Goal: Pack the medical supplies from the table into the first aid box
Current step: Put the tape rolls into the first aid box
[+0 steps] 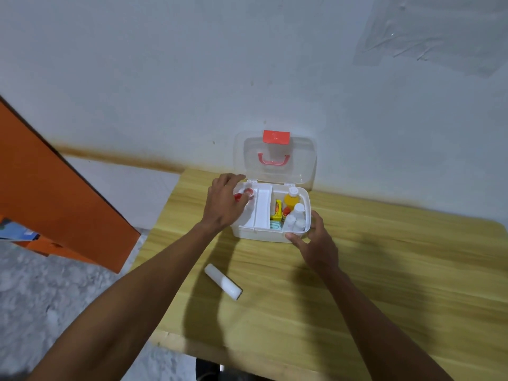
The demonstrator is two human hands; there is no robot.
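The white first aid box (258, 235) stands open on the table, its clear lid (275, 160) with a red latch and handle leaning back on the wall. Inside on the right are a yellow bottle (291, 199), white bottles (296, 220) and a yellow packet (276, 213). A white inner tray (262, 209) fills the left part. My left hand (226, 203) is over the tray's left compartment, fingers closed on small red-and-clear pieces (248, 192). My right hand (316, 240) grips the box's front right corner. A white roll (223, 281) lies on the table in front of the box.
The light wooden table (384, 270) stands against a grey-white wall. An orange panel (55, 202) leans at the left, beyond the table's left edge. Grey speckled floor (41, 298) shows at lower left.
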